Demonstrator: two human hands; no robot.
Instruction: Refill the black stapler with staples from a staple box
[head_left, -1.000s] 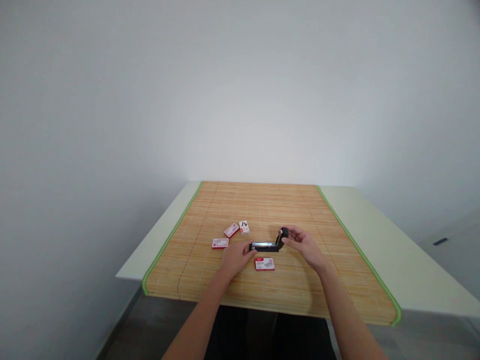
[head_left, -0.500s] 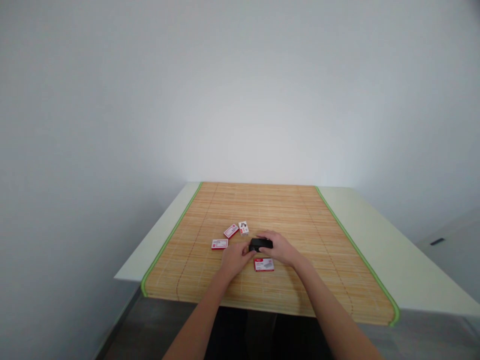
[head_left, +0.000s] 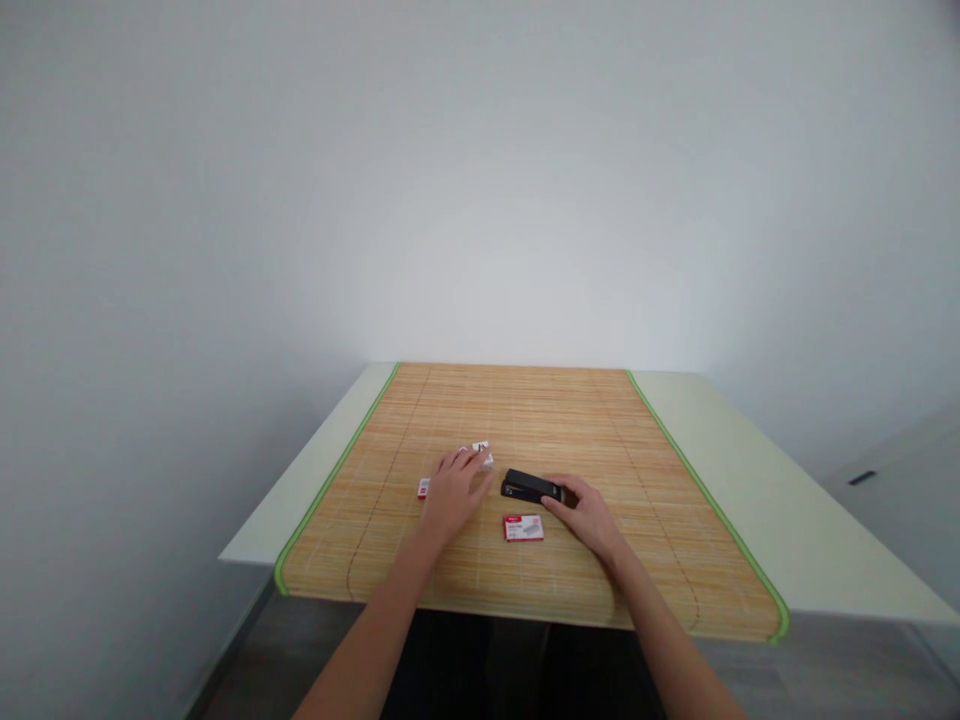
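Note:
A black stapler (head_left: 529, 486) lies on the bamboo mat, its front end pointing left. My right hand (head_left: 589, 515) has the thumb and fingers around the stapler's rear end. Fingers apart, my left hand (head_left: 452, 492) hovers over or touches the small boxes left of the stapler; contact cannot be made out. A white box (head_left: 488, 461) shows partly beyond its fingertips. One red-and-white box (head_left: 424, 487) peeks out at the left of that hand, and another is mostly hidden beneath it. Below the stapler lies a red-and-white staple box (head_left: 523, 528).
The bamboo mat (head_left: 540, 400) with green edging covers the middle of a white table (head_left: 739, 440). A plain wall (head_left: 480, 200) rises behind the table. The mat hangs slightly over the front edge, above my legs.
My left hand has let go of the stapler's front and moved up and left over the boxes, its fingers spreading. My right hand has shifted right to the stapler's rear; the stapler is more visible.

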